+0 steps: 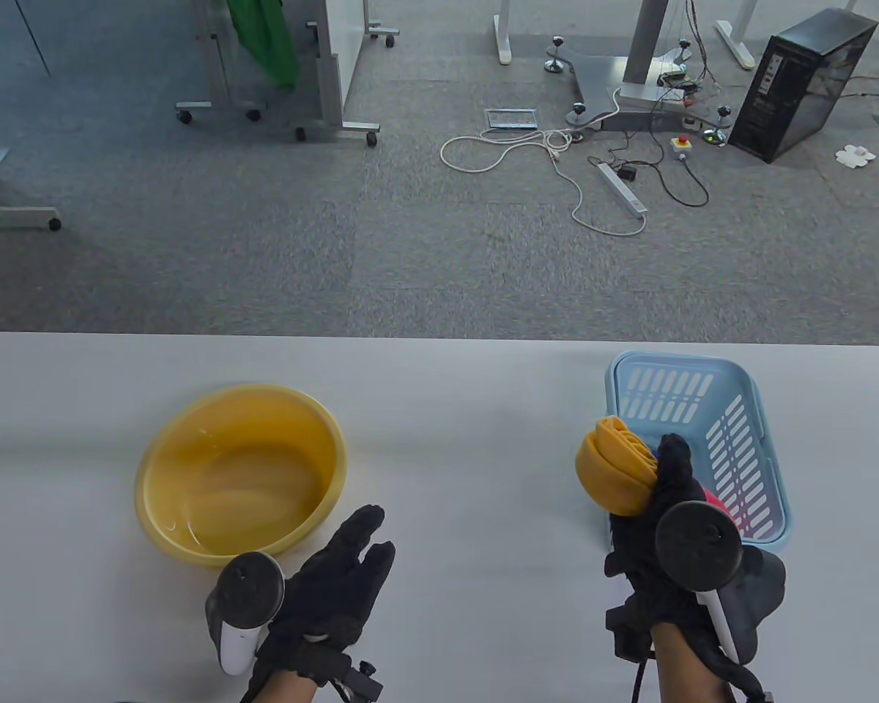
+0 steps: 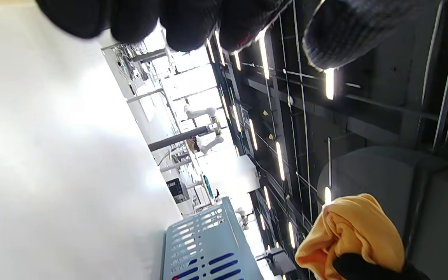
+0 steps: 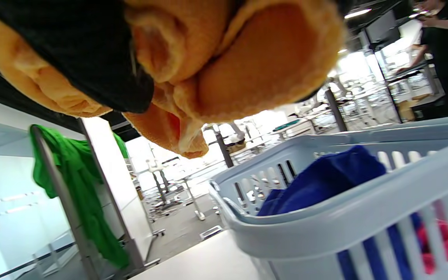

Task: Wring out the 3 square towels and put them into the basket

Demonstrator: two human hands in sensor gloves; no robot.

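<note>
Apparently unlabelled, the orange towel (image 1: pixel 614 472) sits gripped in the right hand (image 1: pixel 666 527).

The setting was a robotics lab: a white worktable (image 1: pixel 439 381) stood on grey carpet tiles strewn with cables (image 1: pixel 557 157), a power strip (image 1: pixel 621 189), an emergency-stop button (image 1: pixel 681 146) and a desktop computer tower (image 1: pixel 802 84), while white robot arms (image 2: pixel 204 130) appeared beyond.

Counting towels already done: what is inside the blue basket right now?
Inside the basket lie a blue towel and a pink towel. The basket wall and the right hand hide the rest. The orange towel is not in yet.
</note>
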